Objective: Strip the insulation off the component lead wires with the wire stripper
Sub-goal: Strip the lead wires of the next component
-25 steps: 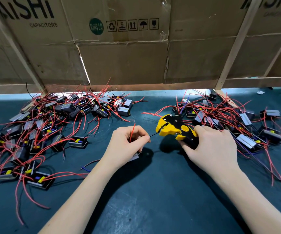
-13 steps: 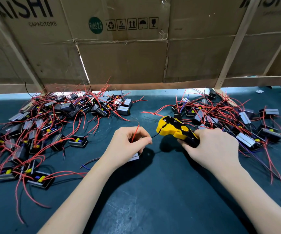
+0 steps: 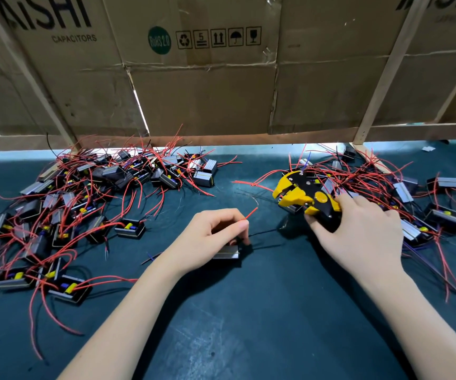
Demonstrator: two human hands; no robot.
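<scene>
My left hand (image 3: pixel 210 237) grips a small black component (image 3: pixel 225 253) low over the dark mat, with its red lead wire (image 3: pixel 250 214) sticking up past my fingers and a black lead trailing right. My right hand (image 3: pixel 358 231) grips the handles of the yellow and black wire stripper (image 3: pixel 302 197), whose jaws point left and stand apart from the wires. A hand's width of mat separates the stripper from the red lead.
A pile of black components with red leads (image 3: pixel 78 204) covers the mat on the left. A second pile (image 3: pixel 402 193) lies on the right behind my right hand. Cardboard panels (image 3: pixel 207 91) on a wooden frame wall off the back.
The stripper has come off the black lead and moved right and up. My left hand has dropped toward the mat with the component, and the stripper's jaws have opened.
</scene>
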